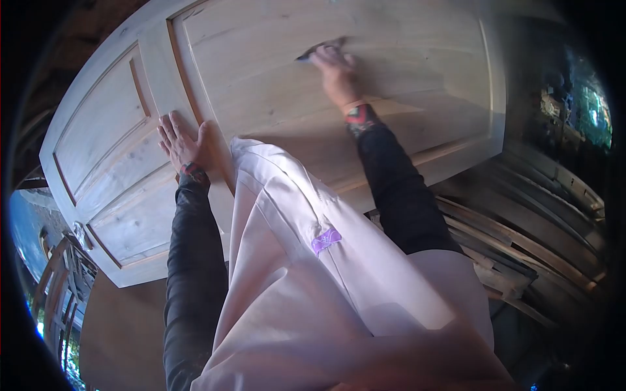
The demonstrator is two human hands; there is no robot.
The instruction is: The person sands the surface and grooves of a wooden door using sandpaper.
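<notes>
A pale wooden panelled door (pixel 274 85) lies in front of me. My left hand (pixel 182 140) rests flat with fingers spread on the upright strip between its panels. Over the large right panel, my right hand (pixel 336 72) is pressed down, slightly blurred. Under its fingers is a thin dark piece of sandpaper (pixel 321 49), its edge showing beyond the fingertips. Most of the sandpaper is hidden by the hand. A metal fitting (pixel 82 236) sits on the door's near left edge.
Long wooden boards (pixel 521 241) are stacked below and to the right of the door. A brown board (pixel 120 326) stands at the lower left, near some slatted wood (pixel 55 280). My pale shirt (pixel 293 274) hangs forward, touching or nearly touching the door.
</notes>
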